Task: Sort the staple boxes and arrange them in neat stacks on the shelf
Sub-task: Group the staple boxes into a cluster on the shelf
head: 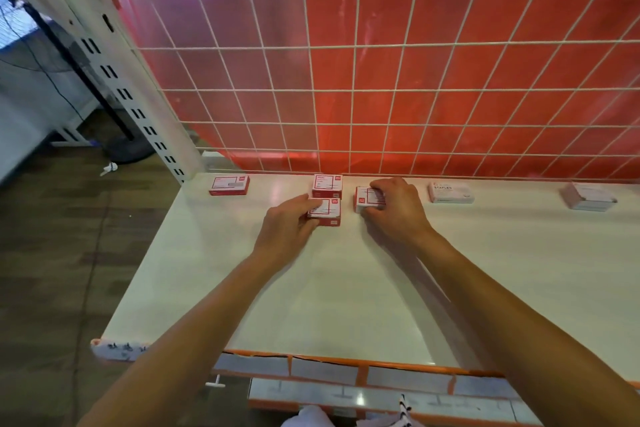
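The left hand (287, 229) pinches the left end of a red-and-white staple box (329, 213), which lies at the hand's 2 o'clock on the white shelf (311, 288). The right hand (394, 208), fingers curled, grips a second box (363, 199) at its 10 o'clock. A third box (327, 185) sits just behind the first, at 12 o'clock.

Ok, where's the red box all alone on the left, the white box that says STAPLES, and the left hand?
lone red box (228, 185), head view, on its top label.
STAPLES box (450, 191), head view, on its printed top.
left hand (287, 227), head view, on its back.
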Tool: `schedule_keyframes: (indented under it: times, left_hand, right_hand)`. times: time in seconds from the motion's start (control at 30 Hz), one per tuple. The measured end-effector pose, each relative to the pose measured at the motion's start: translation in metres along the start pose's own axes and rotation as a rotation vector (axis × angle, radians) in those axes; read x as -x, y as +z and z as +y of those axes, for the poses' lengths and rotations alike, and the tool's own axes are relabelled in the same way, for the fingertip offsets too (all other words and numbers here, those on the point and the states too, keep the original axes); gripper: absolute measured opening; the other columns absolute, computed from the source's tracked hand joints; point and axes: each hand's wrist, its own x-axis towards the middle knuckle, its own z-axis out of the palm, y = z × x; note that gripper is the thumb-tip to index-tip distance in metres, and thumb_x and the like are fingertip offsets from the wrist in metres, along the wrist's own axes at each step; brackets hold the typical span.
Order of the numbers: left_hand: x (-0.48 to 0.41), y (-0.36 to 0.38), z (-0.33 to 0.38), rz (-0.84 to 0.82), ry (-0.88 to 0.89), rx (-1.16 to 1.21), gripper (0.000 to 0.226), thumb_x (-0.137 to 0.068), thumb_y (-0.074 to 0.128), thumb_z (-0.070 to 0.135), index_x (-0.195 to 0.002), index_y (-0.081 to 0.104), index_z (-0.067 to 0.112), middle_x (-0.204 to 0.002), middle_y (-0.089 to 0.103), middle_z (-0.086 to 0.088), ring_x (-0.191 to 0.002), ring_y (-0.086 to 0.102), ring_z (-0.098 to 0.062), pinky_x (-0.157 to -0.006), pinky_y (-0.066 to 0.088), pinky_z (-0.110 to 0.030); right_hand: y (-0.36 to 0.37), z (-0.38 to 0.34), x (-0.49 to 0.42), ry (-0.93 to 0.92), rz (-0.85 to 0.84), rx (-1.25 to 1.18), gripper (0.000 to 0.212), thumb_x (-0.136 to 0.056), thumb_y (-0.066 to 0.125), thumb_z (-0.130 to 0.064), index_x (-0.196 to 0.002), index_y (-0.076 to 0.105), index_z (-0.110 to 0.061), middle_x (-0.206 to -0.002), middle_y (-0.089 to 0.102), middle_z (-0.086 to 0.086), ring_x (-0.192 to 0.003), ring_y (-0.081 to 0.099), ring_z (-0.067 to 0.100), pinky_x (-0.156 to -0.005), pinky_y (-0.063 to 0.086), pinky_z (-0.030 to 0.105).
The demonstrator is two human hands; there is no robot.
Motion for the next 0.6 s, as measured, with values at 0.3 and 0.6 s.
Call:
schedule_keyframes:
  times: [0.3,0.6]
  left_hand:
    - [-0.007,0.003,-0.012,0.031,0.057,0.046,0.037,-0.083,0.071,0.006,-0.12,0.065,0.006,-0.12,0.066,-0.012,-0.106,0.064,-0.027,-0.096,0.051,-0.039]
    - [-0.016,0.004,-0.02,0.054,0.116,0.041,0.035,-0.081,0.071,0.005,-0.115,0.067,0.007,-0.117,0.067,-0.012,-0.101,0.066,-0.026,-0.09,0.054,-0.038]
  right_hand:
    - [0.005,-0.014,-0.017,-0.059,-0.001,0.03,0.038,-0.079,0.074,-0.03,-0.114,0.061,-0.021,-0.111,0.061,0.0,-0.098,0.052,0.018,-0.077,0.043,0.027]
    - [0.006,-0.019,-0.028,-0.174,-0.087,0.002,0.038,-0.082,0.072,-0.025,-0.12,0.063,-0.023,-0.117,0.065,-0.006,-0.107,0.057,0.016,-0.082,0.04,0.022]
